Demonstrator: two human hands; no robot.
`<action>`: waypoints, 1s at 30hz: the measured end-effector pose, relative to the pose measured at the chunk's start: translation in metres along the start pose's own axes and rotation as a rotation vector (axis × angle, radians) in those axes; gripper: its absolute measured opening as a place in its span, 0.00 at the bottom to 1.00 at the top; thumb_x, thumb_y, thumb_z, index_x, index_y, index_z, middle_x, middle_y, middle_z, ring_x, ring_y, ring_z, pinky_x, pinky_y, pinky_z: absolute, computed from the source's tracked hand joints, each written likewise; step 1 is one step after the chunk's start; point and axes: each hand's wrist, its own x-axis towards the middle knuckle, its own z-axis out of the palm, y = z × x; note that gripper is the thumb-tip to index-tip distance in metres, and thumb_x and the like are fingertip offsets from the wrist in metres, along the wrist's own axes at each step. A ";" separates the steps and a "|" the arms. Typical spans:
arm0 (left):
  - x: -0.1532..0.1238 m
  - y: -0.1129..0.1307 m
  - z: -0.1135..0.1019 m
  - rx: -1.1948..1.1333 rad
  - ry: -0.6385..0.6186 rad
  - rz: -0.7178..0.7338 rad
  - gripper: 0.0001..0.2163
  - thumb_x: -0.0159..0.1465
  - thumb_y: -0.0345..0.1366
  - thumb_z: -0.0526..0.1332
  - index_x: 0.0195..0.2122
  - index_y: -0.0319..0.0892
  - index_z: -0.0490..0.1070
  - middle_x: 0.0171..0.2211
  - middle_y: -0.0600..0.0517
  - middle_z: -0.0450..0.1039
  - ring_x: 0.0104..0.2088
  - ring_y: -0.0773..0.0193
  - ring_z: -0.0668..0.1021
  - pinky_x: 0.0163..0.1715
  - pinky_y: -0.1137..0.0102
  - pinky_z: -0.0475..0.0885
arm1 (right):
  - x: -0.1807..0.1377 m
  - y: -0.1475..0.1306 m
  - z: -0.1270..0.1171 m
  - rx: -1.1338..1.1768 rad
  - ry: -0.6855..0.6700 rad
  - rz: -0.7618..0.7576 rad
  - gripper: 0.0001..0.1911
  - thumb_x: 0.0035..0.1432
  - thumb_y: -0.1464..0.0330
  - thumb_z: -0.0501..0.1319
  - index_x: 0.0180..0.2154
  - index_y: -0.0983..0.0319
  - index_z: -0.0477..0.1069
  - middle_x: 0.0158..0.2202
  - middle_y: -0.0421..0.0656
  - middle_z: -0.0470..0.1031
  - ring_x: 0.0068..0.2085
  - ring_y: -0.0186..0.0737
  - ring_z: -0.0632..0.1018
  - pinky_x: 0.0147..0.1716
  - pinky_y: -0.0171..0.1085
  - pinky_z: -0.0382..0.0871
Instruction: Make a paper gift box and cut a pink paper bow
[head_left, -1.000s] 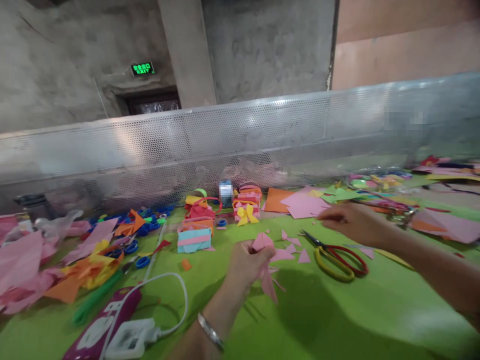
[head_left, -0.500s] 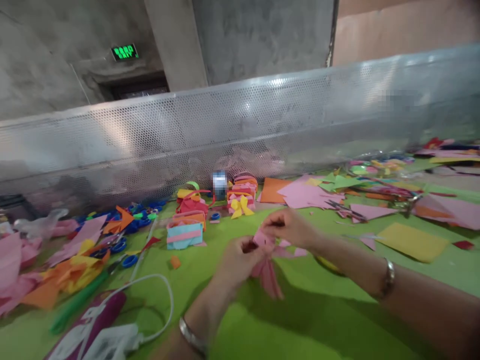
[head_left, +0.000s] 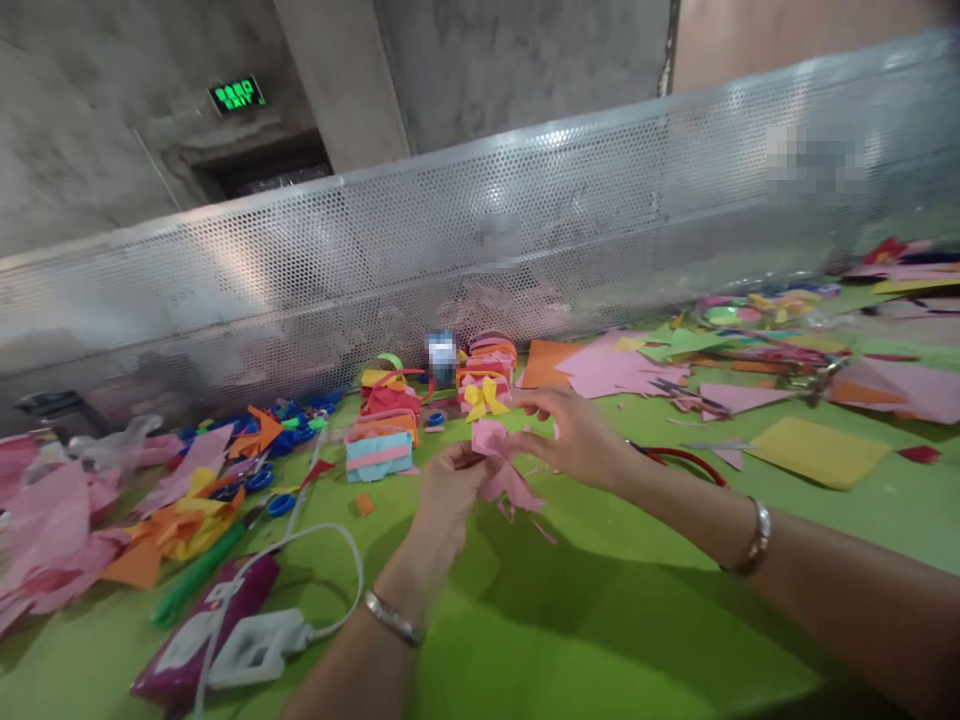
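My left hand pinches a gathered pink felt-like piece between thumb and fingers, above the green table. Its lower end flares out, with thin strips hanging from it. Close on the right, my right hand has its index finger raised apart from the thumb. That thumb reaches to the edge of the pink piece; whether it presses on it I cannot tell. Behind the hands stand small handmade bags, one with a yellow bow. A light blue bag with a pink band sits to the left.
Red-handled scissors lie by my right forearm, near a yellow sheet. A white charger and its cable rest on a purple packet at front left. Pink and orange scraps cover the left side. A perforated metal panel stands behind.
The pink piece has moved left and up with my left hand. My right hand's fingers have spread from their pinch on it. The red-handled scissors now show more beside my right forearm.
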 end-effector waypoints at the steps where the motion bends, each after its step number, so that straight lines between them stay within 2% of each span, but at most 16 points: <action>1: 0.000 0.000 -0.001 -0.008 -0.016 0.003 0.10 0.41 0.30 0.70 0.26 0.39 0.75 0.26 0.51 0.77 0.26 0.68 0.74 0.30 0.72 0.67 | 0.000 0.000 0.000 0.020 -0.011 -0.008 0.24 0.48 0.59 0.63 0.46 0.63 0.71 0.46 0.50 0.72 0.46 0.48 0.71 0.45 0.43 0.63; 3: -0.001 -0.001 -0.001 -0.019 -0.049 0.010 0.11 0.39 0.32 0.71 0.26 0.38 0.75 0.26 0.51 0.76 0.26 0.67 0.75 0.30 0.72 0.68 | -0.001 0.001 0.001 0.126 -0.082 0.027 0.25 0.44 0.59 0.65 0.45 0.63 0.72 0.47 0.50 0.72 0.47 0.49 0.71 0.45 0.43 0.64; 6: -0.003 0.000 0.000 -0.031 -0.073 0.012 0.12 0.39 0.31 0.71 0.26 0.37 0.75 0.25 0.52 0.76 0.25 0.69 0.74 0.29 0.73 0.68 | 0.001 0.005 0.005 0.404 -0.257 0.196 0.11 0.43 0.64 0.65 0.31 0.63 0.75 0.32 0.44 0.76 0.33 0.41 0.75 0.33 0.37 0.67; 8: -0.003 0.001 0.001 -0.051 -0.078 -0.024 0.11 0.39 0.31 0.71 0.26 0.38 0.75 0.24 0.52 0.75 0.25 0.69 0.74 0.29 0.73 0.68 | 0.003 0.009 0.008 0.529 -0.312 0.285 0.05 0.43 0.67 0.64 0.23 0.63 0.74 0.23 0.39 0.74 0.26 0.35 0.72 0.27 0.34 0.65; 11: -0.002 0.002 0.000 -0.077 -0.076 -0.093 0.10 0.40 0.31 0.70 0.25 0.38 0.74 0.24 0.52 0.75 0.24 0.71 0.74 0.29 0.74 0.68 | 0.004 0.016 0.012 0.575 -0.301 0.319 0.04 0.42 0.68 0.64 0.21 0.62 0.74 0.20 0.37 0.73 0.24 0.32 0.70 0.25 0.32 0.63; 16: -0.002 0.004 -0.002 -0.037 -0.046 -0.139 0.06 0.44 0.30 0.69 0.24 0.37 0.73 0.22 0.52 0.74 0.22 0.70 0.74 0.25 0.75 0.68 | 0.005 0.026 0.011 0.598 -0.290 0.374 0.08 0.41 0.64 0.66 0.21 0.63 0.75 0.16 0.35 0.69 0.19 0.28 0.64 0.20 0.30 0.57; 20: 0.000 0.006 -0.003 -0.066 0.028 -0.162 0.03 0.49 0.27 0.65 0.23 0.39 0.72 0.24 0.53 0.74 0.23 0.70 0.75 0.26 0.75 0.69 | 0.007 0.025 0.004 0.641 -0.285 0.379 0.11 0.41 0.62 0.67 0.22 0.64 0.74 0.19 0.39 0.72 0.22 0.31 0.68 0.22 0.32 0.61; 24: 0.002 0.007 -0.004 -0.111 0.089 -0.154 0.05 0.50 0.25 0.64 0.22 0.40 0.70 0.23 0.54 0.73 0.23 0.72 0.74 0.29 0.75 0.69 | 0.012 0.029 -0.010 0.679 -0.256 0.387 0.11 0.43 0.61 0.64 0.23 0.63 0.72 0.21 0.41 0.73 0.23 0.32 0.71 0.26 0.33 0.66; 27: 0.001 0.008 -0.006 -0.124 0.120 -0.145 0.05 0.51 0.25 0.63 0.22 0.40 0.69 0.23 0.53 0.72 0.24 0.71 0.74 0.30 0.75 0.69 | 0.017 0.044 -0.023 0.556 -0.201 0.393 0.09 0.47 0.62 0.61 0.24 0.62 0.71 0.25 0.43 0.74 0.26 0.34 0.73 0.29 0.35 0.68; 30: 0.000 0.008 -0.006 -0.118 0.134 -0.160 0.03 0.51 0.27 0.63 0.23 0.40 0.70 0.24 0.54 0.73 0.24 0.70 0.73 0.27 0.74 0.67 | 0.023 0.062 -0.032 0.369 -0.162 0.379 0.05 0.45 0.67 0.62 0.24 0.62 0.71 0.25 0.45 0.75 0.29 0.39 0.75 0.30 0.38 0.68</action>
